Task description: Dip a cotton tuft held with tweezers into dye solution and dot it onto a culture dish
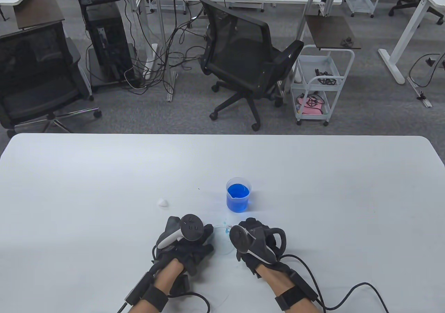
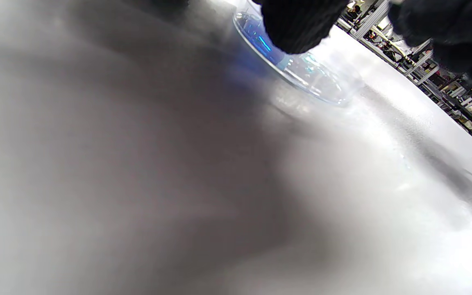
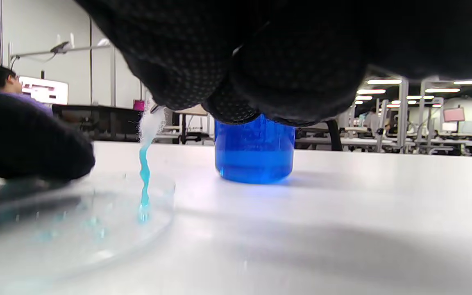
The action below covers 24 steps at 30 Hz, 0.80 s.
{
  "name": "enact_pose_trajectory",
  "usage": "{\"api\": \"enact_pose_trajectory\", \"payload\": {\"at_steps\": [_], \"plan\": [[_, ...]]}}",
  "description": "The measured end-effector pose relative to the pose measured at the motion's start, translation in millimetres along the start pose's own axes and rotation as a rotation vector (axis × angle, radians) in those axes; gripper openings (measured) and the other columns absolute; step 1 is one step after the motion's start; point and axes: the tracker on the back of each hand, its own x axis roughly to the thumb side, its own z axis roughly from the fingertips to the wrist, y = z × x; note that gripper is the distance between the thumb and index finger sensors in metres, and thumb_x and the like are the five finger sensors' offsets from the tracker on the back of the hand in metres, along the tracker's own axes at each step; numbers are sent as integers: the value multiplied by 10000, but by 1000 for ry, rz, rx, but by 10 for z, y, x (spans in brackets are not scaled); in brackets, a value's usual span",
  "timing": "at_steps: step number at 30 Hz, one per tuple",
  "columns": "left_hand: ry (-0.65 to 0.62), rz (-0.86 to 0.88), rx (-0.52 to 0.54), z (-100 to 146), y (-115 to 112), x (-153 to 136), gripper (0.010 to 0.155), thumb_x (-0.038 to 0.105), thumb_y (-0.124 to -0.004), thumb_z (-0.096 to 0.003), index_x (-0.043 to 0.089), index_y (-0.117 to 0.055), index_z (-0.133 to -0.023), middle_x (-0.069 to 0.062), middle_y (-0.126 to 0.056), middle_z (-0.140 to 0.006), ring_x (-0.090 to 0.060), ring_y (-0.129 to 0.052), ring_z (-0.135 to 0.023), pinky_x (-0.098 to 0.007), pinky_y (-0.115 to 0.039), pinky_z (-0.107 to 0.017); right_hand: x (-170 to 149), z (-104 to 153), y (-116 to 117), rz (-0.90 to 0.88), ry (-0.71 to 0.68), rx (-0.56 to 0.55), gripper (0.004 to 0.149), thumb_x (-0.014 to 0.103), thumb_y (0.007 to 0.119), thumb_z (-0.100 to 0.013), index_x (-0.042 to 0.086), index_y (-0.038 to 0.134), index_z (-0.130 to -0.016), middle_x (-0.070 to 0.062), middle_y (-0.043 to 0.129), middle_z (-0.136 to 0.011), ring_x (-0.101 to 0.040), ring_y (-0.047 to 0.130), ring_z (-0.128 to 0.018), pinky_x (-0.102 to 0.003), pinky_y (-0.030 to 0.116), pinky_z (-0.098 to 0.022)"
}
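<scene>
A clear culture dish (image 1: 222, 245) lies between my hands near the table's front edge. My left hand (image 1: 208, 238) holds the dish at its left rim; its fingers (image 2: 301, 28) show above the dish (image 2: 318, 80) in the left wrist view. My right hand (image 1: 233, 230) grips the tweezers, which the glove hides almost entirely. A cotton tuft (image 3: 145, 172), dyed cyan along its lower part, hangs from under my right fingers (image 3: 187, 82). Its tip touches the dish floor (image 3: 76, 241), where faint cyan dots show. A beaker of blue dye (image 1: 238, 196) stands just behind the dish.
A spare white cotton tuft (image 1: 162, 202) lies on the white table (image 1: 87, 187), left of the beaker. An office chair (image 1: 243, 55) and a white cart (image 1: 318, 83) stand on the floor beyond the table's far edge.
</scene>
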Motion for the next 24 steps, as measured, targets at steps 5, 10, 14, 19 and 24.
{"api": "enact_pose_trajectory", "payload": {"at_steps": [5,10,14,19,24], "plan": [[0,0,0,0,0,0,672,382,-684,-636,224,-296,-1161,-283,-151,-1211,-568,-134,-1031,-775,-179,-651,-43,81,-88,-17,-2,-25,404,291,910,-279,31,1025,-565,-230,1011,-596,-161,1003,-244,-338,922,-123],[3,1,-2,4,2,-3,671,383,-684,-636,226,-296,-1160,-280,-152,-1211,-565,-134,-1033,-774,-179,-651,-5,113,152,26,-31,69,404,292,910,-279,31,1027,-564,-227,1013,-595,-157,1004,-245,-337,923,-125],[6,1,-2,4,4,-4,672,384,-683,-635,228,-295,-1161,-279,-151,-1211,-565,-132,-1034,-775,-178,-651,9,124,253,58,-49,101,404,293,909,-279,32,1027,-563,-226,1015,-593,-157,1003,-247,-336,923,-126],[7,1,-2,2,9,-5,671,383,-683,-635,229,-294,-1161,-281,-150,-1211,-564,-131,-1034,-775,-178,-651,-3,114,216,40,-42,88,403,293,909,-278,33,1027,-563,-226,1014,-594,-156,1004,-246,-336,923,-125],[8,1,-2,2,13,-6,671,383,-682,-635,229,-294,-1160,-279,-151,-1211,-565,-132,-1034,-774,-179,-652,-33,126,3,-10,-29,25,406,294,909,-278,31,1025,-565,-228,1012,-596,-157,1003,-244,-336,923,-124]]}}
